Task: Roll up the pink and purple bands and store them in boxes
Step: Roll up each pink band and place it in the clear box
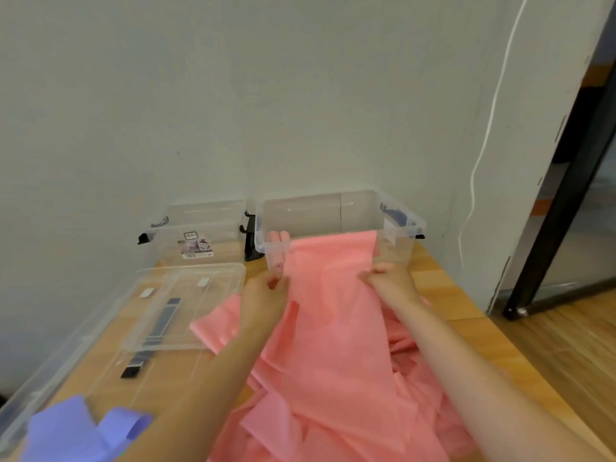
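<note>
— What is lying at the far left?
— The purple band [76, 428], beside a clear lid [186, 305].
— And the hands?
— The left hand [266, 295] and right hand [390, 278] are each pinching an edge of the pink band [333, 328], which is draping over the clear box [336, 225] rim onto the table [443, 295].

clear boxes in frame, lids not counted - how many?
3: one box at the back right with the pink band hanging from it, one at the back left by the wall, one at near left holding purple band.
</note>
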Demonstrator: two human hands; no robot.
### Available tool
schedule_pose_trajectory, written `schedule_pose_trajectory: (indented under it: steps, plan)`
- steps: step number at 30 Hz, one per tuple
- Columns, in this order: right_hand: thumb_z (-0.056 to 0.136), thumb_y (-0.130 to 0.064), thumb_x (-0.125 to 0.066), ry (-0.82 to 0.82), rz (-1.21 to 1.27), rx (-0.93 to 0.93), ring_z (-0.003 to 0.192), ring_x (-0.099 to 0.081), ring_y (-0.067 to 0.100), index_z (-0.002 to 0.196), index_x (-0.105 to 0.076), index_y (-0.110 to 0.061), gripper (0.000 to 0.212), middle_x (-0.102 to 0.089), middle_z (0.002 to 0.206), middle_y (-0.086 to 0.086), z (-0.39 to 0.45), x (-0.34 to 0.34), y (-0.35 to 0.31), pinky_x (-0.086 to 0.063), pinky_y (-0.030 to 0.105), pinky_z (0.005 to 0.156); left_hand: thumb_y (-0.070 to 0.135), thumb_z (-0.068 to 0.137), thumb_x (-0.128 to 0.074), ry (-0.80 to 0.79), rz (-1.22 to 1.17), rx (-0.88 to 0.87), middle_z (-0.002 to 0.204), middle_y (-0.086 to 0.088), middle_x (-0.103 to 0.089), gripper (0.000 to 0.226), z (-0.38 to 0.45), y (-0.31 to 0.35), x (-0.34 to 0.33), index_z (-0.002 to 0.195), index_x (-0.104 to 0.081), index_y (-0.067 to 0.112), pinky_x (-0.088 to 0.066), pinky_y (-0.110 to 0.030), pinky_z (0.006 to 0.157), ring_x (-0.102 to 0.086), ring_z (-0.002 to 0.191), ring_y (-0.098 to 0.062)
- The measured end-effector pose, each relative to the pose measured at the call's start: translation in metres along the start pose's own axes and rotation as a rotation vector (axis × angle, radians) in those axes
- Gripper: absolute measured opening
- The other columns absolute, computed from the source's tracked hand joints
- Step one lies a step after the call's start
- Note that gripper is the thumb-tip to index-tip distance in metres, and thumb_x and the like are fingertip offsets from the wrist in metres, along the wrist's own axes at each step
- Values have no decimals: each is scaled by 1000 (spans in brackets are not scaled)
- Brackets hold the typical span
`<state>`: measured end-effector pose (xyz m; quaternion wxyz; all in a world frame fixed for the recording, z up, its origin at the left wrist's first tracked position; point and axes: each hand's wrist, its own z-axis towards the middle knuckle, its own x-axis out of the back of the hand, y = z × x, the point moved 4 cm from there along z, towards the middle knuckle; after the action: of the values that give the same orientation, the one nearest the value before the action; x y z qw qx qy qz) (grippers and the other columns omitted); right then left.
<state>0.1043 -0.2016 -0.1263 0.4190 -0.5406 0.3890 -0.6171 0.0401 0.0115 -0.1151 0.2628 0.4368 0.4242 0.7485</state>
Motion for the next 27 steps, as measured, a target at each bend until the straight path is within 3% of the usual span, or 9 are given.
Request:
schedule_pose_trajectory:
  steps: [3,4,8,12,15,18,20,23,27]
  plan:
    - [85,-7,-61,-36,328,6,72,-49,20,76,-63,-5,9,-53,74,12,15,-1,-18,-40,29,69,8,92,-49,-153,-532,324,73,-6,-54,12,16,7,-7,80,-50,10,-53,-28,61,-56,62,-18]
    - [86,-7,-59,-42,394,7,75,-53,22,76,-65,-6,12,-58,77,13,21,-2,-25,-43,32,73,10,91,-54,-223,-573,363,81,-9,-55,5,20,9,-12,91,-49,10,-55,-33,61,-58,65,-19]
    - [88,4,-50,-166,638,5,76,-64,20,87,-68,-12,24,-68,82,6,32,-7,-45,-53,32,73,18,76,-76,-277,-269,323,106,-8,-55,53,21,-2,-33,115,-41,11,-51,-29,70,-59,89,-21]
    - [84,4,-51,-329,880,-110,83,-67,19,107,-61,-15,32,-69,95,5,27,-10,-39,-56,31,70,19,81,-70,-404,-644,590,90,-3,-68,25,4,-16,-54,102,-60,10,-51,-23,61,-64,81,-17]
    - [75,1,-54,-418,937,-120,82,-68,24,113,-59,-14,41,-69,95,10,24,-7,-42,-57,35,67,19,78,-73,-354,-729,519,86,-3,-72,29,5,-20,-61,105,-64,10,-52,-25,60,-68,76,-17]
    - [83,8,-43,-460,901,-101,74,-69,21,108,-61,-14,38,-71,85,7,29,-6,-56,-57,31,62,14,82,-69,-254,-510,362,72,-1,-62,5,14,-10,-54,85,-64,13,-45,-17,53,-57,63,-14]
    - [86,11,-37,-452,862,-64,72,-69,20,105,-60,-13,38,-72,82,6,42,-6,-71,-57,31,61,10,85,-63,-183,-457,304,60,0,-51,18,27,2,-46,68,-60,13,-40,-18,48,-47,56,-12]
    - [88,10,-35,-400,781,-38,68,-68,17,98,-61,-13,36,-72,78,4,79,-6,-89,-57,29,62,13,86,-62,-8,-446,192,68,3,-54,16,51,23,-28,71,-57,15,-42,-18,58,-51,65,-12]
    - [86,-3,-53,-205,0,-82,66,-60,21,83,-64,-4,11,-64,79,17,126,-4,-78,-44,24,58,13,86,-58,41,-340,109,71,4,-55,16,56,27,-21,72,-54,18,-40,-23,65,-53,71,-13]
